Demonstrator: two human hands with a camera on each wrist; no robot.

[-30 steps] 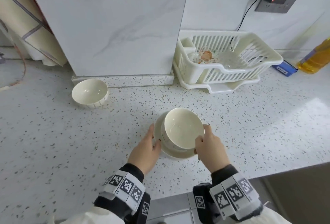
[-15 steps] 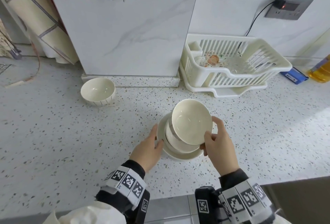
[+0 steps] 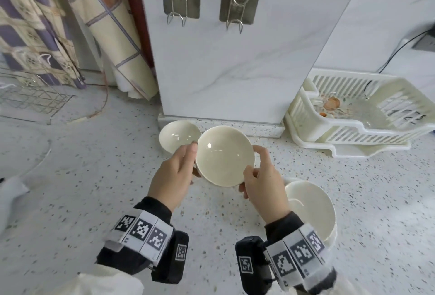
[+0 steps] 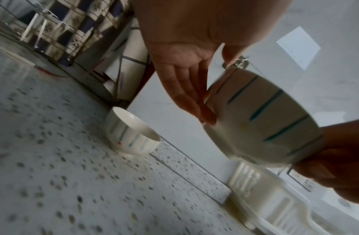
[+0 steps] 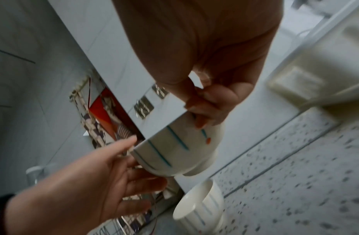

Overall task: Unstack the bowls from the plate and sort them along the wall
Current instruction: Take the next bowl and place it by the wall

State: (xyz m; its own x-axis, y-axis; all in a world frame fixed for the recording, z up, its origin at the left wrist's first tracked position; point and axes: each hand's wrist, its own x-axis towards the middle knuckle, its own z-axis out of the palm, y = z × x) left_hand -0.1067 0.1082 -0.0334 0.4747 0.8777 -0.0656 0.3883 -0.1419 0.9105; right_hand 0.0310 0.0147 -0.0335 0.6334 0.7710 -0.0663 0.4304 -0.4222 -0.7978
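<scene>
Held bowl: you hold a cream bowl [image 3: 224, 156] in the air above the counter [image 3: 70, 189], tilted so its inside faces you; from the wrist views its outer wall carries thin teal stripes and a small orange dot.
Your left hand: your left hand [image 3: 173, 174] sits at the bowl's left side, fingers nearly straight and laid against its rim and outer wall; the left wrist view shows the fingertips [image 4: 202, 111] touching the wall rather than curling round it.
Your right hand: your right hand [image 3: 263, 179] grips the bowl's right rim, thumb on the near edge and fingers wrapped behind; the right wrist view shows those fingers [image 5: 206, 111] curled on the striped wall.
Bowl at the wall: a second cream bowl [image 3: 177, 138] stands upright on the counter at its back edge, just in front of the white marbled panel [image 3: 235, 59]; the held bowl overlaps its right side in the head view, and the wrist views show the two apart.
Stack on the plate: the remaining bowl [image 3: 308, 212] sits near the counter's front edge to your right, partly hidden by your right wrist; the plate under it is barely visible, so you cannot tell how many bowls are left.
Dish rack: a white plastic rack [image 3: 357, 116] stands at the back edge, right of the panel.
Hooks: two metal hooks [image 3: 180, 0] are fixed on the panel.
Curtain: checked fabric [image 3: 35, 24] hangs at the far left.
</scene>
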